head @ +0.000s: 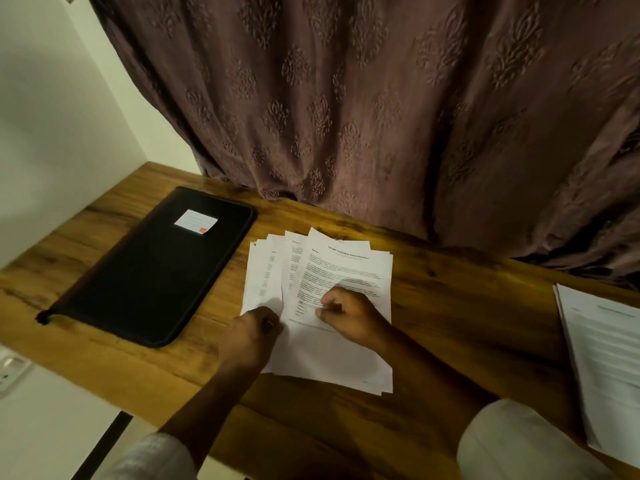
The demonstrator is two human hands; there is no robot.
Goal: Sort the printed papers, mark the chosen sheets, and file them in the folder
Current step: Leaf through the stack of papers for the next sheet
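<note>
Wooden desk (467, 306), dim light, curtain (346, 98) behind. Papers (343, 271) fanned mid-desk, closed black folder (156, 271) beside them on left. Left hand (252, 334) and right hand (349, 317) rest on fan, fingers curled; real pinch or not, cannot tell. Likely risk: loose sheets slide, mix up, slip off near edge.

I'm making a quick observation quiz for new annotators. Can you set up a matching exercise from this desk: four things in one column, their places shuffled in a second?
Things
1. black folder
2. fanned sheets
3. second paper stack
4. white label

Places
A. at the right edge of the table
B. on the folder's cover
C. mid-table, left hand and right hand on them
D. closed, left of the sheets

Pairs: 1-D, 2-C, 3-A, 4-B
</note>
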